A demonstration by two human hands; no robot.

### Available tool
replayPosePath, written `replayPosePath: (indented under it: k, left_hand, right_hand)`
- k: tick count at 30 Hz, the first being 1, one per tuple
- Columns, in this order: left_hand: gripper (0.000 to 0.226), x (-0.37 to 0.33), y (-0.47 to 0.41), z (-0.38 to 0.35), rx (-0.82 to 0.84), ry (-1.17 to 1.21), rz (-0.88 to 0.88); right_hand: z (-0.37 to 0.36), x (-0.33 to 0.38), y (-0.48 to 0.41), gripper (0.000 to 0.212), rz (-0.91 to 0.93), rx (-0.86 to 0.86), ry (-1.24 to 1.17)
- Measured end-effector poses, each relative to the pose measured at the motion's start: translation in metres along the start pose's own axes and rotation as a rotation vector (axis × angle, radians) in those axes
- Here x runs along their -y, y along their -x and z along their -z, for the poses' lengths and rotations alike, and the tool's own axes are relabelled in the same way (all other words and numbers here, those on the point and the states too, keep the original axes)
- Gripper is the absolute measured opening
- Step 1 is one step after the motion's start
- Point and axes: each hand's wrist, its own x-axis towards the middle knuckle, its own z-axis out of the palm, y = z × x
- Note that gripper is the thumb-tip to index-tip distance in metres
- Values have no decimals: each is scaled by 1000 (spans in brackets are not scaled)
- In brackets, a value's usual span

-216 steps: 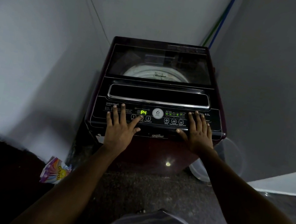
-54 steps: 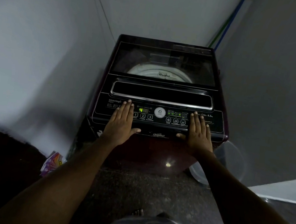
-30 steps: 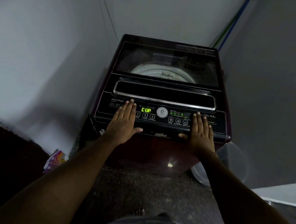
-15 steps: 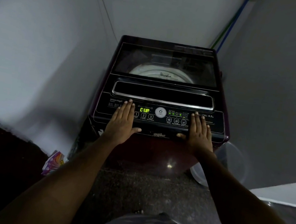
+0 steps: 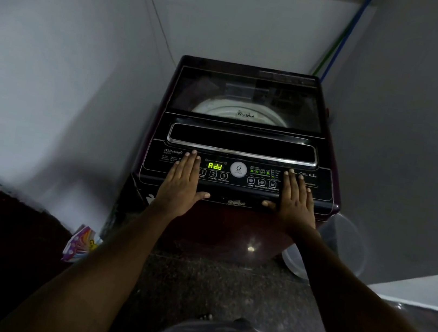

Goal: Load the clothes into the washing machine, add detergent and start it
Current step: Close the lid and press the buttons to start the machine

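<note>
Head view: left grip [image 5: 180, 185] and right grip [image 5: 295, 203] lie flat, released, on the black control panel [image 5: 321, 194] of the dark maroon top-loading washing machine [image 5: 231, 224]; green display [image 5: 215, 166] between them reads "Add".

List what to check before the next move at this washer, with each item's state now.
1. Lid closed: ok, it lies flat.
2. Display lit: ok, it reads "Add".
3. Left hand free: ok, flat on the panel, holding nothing.
4. Right hand free: ok, flat on the panel's right part, holding nothing.
5. Clothes in the drum: cannot tell; only its pale rim shows through the lid.
6. Detergent added: cannot tell; a colourful packet lies on the floor left of the washer.
</note>
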Motion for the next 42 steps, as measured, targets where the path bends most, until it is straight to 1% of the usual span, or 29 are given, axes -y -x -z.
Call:
replayPosePath:
  k: [14, 27, 32, 42]
  left_hand:
    - [99, 0, 1, 0, 6, 7, 8]
    - [99, 0, 1, 2, 4, 17, 4]
    - [99, 0, 1, 2, 4, 29, 3]
    - [100, -1, 1, 2, -2, 21, 4]
  right_hand:
    - [-1, 1, 0, 99, 0, -14, 0]
    - [0, 1, 0, 100, -9, 6, 23]
    - [0, 2, 0, 94, -9, -1, 25]
    - [0, 2, 0, 93, -22, 18, 22]
